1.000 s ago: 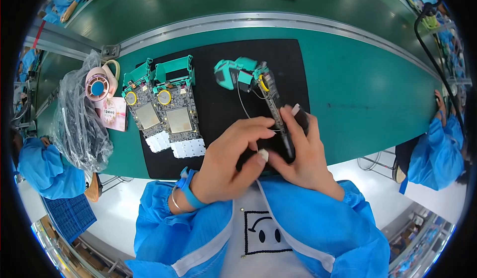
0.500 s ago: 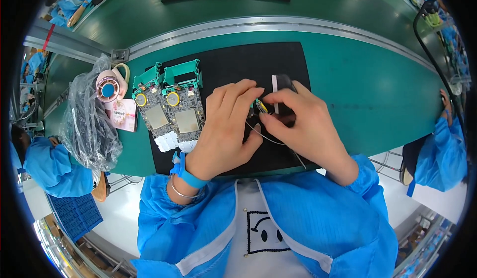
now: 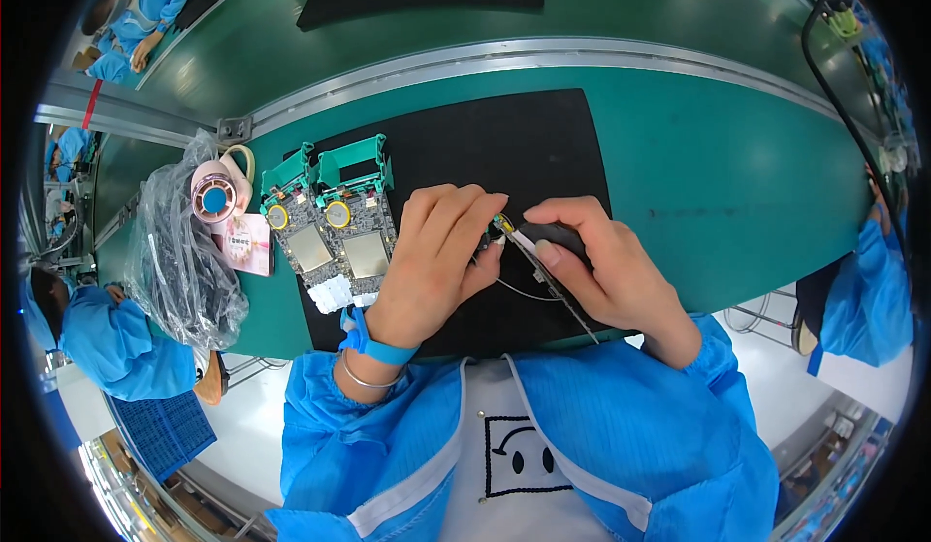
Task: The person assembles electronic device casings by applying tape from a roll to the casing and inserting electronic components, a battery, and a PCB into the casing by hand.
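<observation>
My left hand is closed on the far end of a circuit board, which is tilted almost edge-on over the black mat. At that end a bit of yellow and green shows between the fingertips. The fingers and thumb of my right hand grip a black rounded object against the board's far end; its kind is not clear. Beneath the hands curves a thin pale wire. Left of my left hand lie two circuit boards with green plastic frames, coin cells and metal shields.
A clear plastic bag, a pink handheld fan and a pink card box sit at the left on the green table. A metal rail crosses behind the mat. Co-workers in blue sit at both sides.
My right hand has turned the black object lower and closer, so its pale strip is mostly hidden. The board's long edge now shows between my hands. The whole view has shifted slightly.
</observation>
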### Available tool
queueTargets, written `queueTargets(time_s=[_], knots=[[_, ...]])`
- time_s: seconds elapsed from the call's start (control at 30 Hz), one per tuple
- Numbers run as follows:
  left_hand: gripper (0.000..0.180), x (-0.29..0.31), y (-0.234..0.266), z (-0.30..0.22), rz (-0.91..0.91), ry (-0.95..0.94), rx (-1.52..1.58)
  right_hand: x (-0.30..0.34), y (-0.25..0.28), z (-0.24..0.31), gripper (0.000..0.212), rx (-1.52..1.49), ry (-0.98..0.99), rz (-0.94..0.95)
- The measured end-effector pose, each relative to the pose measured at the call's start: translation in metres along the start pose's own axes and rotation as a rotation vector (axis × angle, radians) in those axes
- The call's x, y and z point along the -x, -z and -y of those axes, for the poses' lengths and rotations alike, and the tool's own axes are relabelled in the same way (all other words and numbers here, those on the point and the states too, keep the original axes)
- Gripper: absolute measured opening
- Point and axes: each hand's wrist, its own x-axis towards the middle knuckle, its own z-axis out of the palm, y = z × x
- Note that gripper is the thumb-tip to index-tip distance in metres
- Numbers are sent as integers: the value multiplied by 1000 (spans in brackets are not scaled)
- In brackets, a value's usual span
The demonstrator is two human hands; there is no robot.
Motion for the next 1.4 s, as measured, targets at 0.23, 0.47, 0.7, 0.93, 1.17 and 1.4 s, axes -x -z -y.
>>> queueTargets(time_s=[0.23,0.47,0.7,0.93,1.17,1.4], knots=[[45,1,-2,0,-14,-10,-17,-7,-3,5,24,-100,-86,-51],[43,2,-2,-2,-15,12,23,-9,-8,0,23,-208,-117,-105],[44,6,0,-3,73,4,-12,6,-10,-14,26,-129,-43,-301],[42,6,-3,-4,35,32,11,5,-20,-22,23,-67,92,-301],[42,7,-4,-3,26,19,-8,9,-23,-30,24,-30,303,-307],[34,3,4,-3,90,-6,16,9,-7,-18,27,3,224,-203]])
